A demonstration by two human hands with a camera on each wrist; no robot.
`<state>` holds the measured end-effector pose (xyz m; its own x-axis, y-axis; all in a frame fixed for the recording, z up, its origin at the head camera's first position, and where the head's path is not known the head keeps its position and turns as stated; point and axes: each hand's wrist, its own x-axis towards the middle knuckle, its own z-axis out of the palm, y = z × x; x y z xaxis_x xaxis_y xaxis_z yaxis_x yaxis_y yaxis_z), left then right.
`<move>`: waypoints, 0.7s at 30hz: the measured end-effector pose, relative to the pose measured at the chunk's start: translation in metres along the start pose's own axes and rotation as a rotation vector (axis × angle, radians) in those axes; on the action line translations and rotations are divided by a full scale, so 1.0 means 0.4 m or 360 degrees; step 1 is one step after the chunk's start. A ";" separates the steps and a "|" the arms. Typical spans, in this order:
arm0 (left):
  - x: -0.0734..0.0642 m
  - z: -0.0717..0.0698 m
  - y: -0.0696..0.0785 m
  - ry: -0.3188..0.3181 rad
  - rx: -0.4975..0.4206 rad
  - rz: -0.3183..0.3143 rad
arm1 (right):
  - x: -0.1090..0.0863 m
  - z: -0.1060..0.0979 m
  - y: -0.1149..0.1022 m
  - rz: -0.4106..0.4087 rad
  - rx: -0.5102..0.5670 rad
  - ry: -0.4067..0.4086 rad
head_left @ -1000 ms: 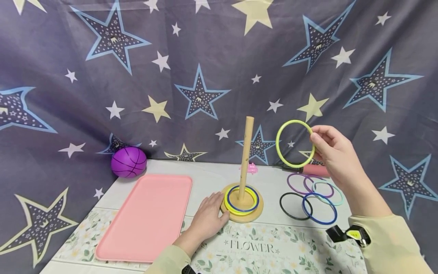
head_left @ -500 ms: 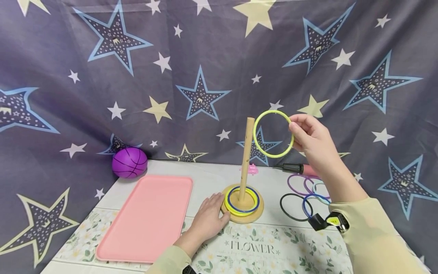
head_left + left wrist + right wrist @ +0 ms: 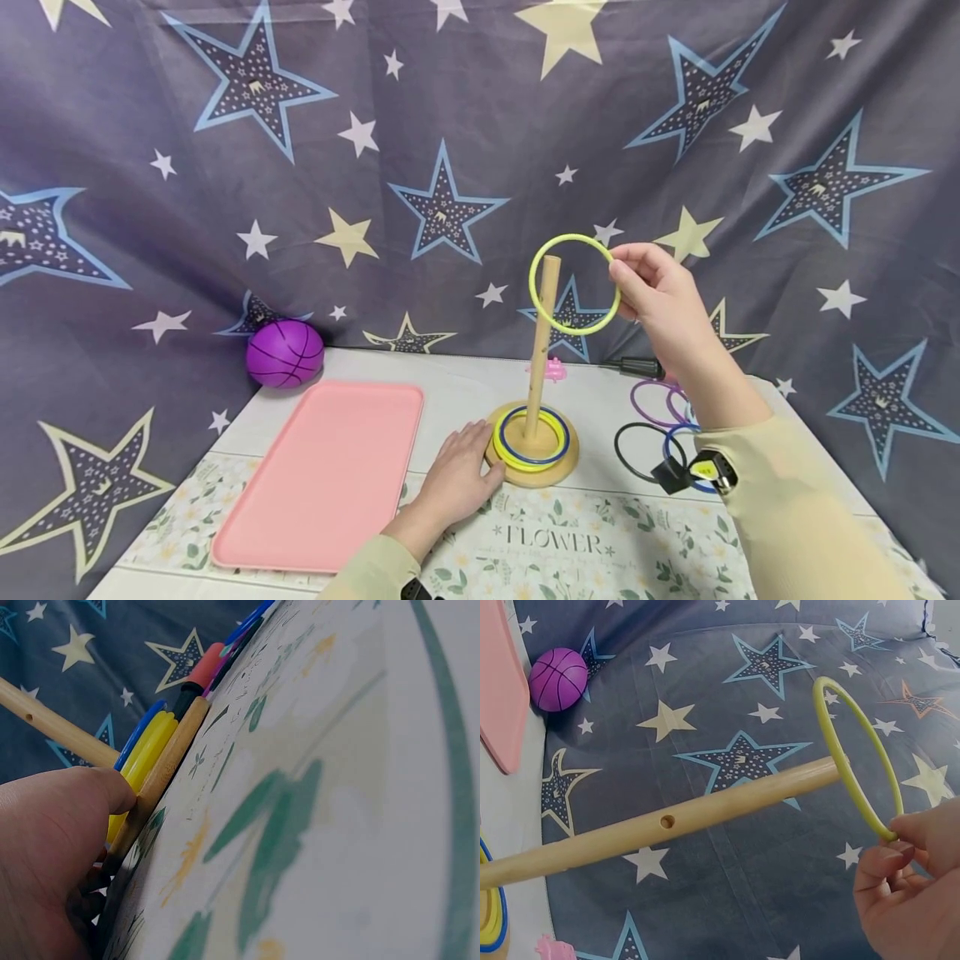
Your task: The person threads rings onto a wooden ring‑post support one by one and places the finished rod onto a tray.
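Observation:
A wooden ring-toss stand with an upright peg stands on the table. Yellow rings and a blue ring lie around its foot. My left hand holds the round base's left edge, thumb at the front; in the left wrist view the other fingers are mostly hidden. Up at the peg's top, my right hand pinches a yellow-green ring between thumb and fingers. The ring is tilted. In the right wrist view the peg ends at the ring's near side; whether its tip enters the ring I cannot tell.
Right of the stand lie a black ring, purple rings and blue ones, partly behind the right arm. A hand pump and a small pink toy are at the back. Left are a pink tray and purple ball.
My right hand has moved left with the yellow-green ring, from above the loose rings to the peg's top. My left hand has stayed at the base.

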<state>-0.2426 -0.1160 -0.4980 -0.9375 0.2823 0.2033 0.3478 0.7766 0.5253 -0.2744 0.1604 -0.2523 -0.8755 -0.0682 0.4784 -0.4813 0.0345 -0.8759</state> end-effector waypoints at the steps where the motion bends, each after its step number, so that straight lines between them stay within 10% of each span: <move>1: 0.000 0.000 0.000 0.0001 0.0001 0.0003 | 0.002 0.003 0.001 0.0008 -0.0007 0.0002; 21: 0.000 0.002 -0.005 0.0017 0.0009 0.0002 | 0.016 0.057 0.048 0.0089 -0.0084 0.0029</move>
<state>-0.2431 -0.1170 -0.4998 -0.9369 0.2773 0.2127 0.3488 0.7794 0.5205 -0.2883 0.1381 -0.2672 -0.9016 -0.0466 0.4302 -0.4327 0.0903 -0.8970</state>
